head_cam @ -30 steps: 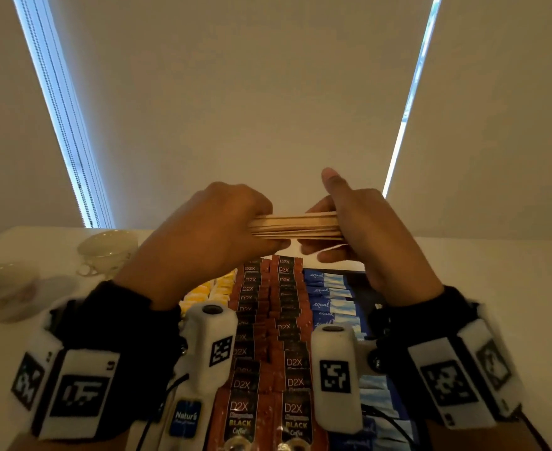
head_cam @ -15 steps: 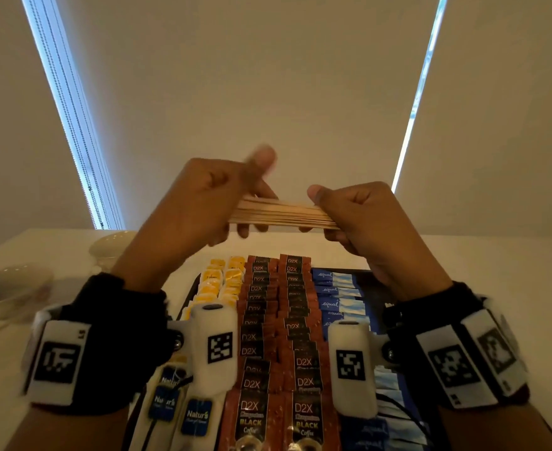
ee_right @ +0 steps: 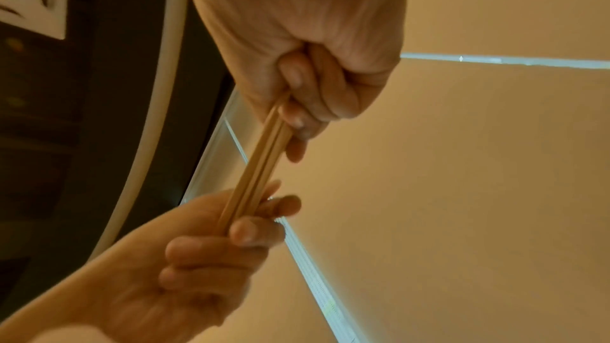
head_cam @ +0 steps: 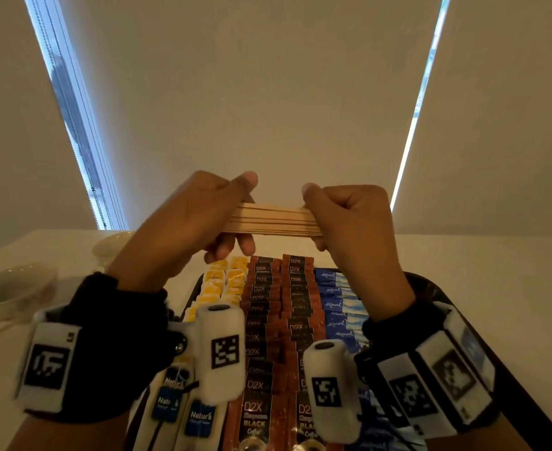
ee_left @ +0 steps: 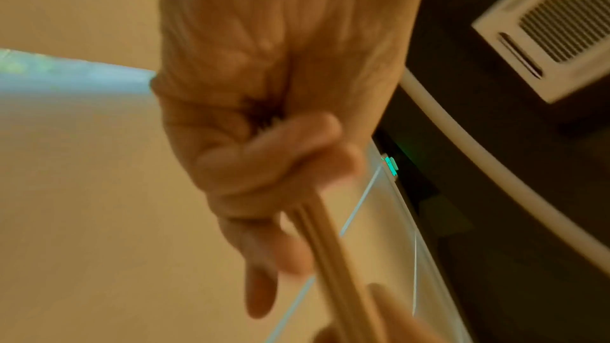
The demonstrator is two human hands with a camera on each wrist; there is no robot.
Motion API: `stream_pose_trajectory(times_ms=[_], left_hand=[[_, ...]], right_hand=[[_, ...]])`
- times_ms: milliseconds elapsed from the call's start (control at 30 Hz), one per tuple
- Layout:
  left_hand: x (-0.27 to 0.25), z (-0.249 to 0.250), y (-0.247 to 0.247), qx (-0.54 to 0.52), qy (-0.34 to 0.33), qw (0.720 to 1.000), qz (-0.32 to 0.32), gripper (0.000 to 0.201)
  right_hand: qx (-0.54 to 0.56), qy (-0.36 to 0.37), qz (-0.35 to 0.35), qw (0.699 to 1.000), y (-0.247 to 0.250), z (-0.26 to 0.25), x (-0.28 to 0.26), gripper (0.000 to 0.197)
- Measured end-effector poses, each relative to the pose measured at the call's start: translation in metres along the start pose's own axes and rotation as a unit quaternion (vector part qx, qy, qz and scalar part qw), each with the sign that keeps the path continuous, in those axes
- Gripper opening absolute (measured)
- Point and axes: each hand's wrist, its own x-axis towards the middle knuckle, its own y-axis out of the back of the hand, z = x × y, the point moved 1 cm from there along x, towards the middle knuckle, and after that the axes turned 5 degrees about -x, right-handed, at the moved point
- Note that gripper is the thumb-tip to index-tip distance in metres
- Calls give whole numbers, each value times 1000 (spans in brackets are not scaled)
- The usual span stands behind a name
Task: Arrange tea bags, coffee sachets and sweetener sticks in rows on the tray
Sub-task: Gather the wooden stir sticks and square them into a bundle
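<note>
While both hands, left hand, right hand, grip one stick bundle, two cups.

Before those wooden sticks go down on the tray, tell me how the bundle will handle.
The wooden sticks are thin, flat and stacked loose, with no band visible, so they would probably slide apart or fan out if the grip eases. They look stiff and light: the span between the left hand and right hand shows no sag. Flat faces suggest little rolling.

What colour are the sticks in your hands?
Pale, light wood sticks; the head view shows them best.
</note>
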Motion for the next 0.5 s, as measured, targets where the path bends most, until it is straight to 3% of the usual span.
stream_pose_trajectory(times_ms=[133,333,500], left_hand=[[3,1,0,10,-21,999,25,45],[7,0,-12,82,-121,987,63,47],[5,2,-23,133,-135,981,39,57]], right_hand=[[58,-62,-14,996,0,1,0,39],[137,-180,-15,974,12,-5,5,40],[92,-133,6,987,18,-4,8,50]])
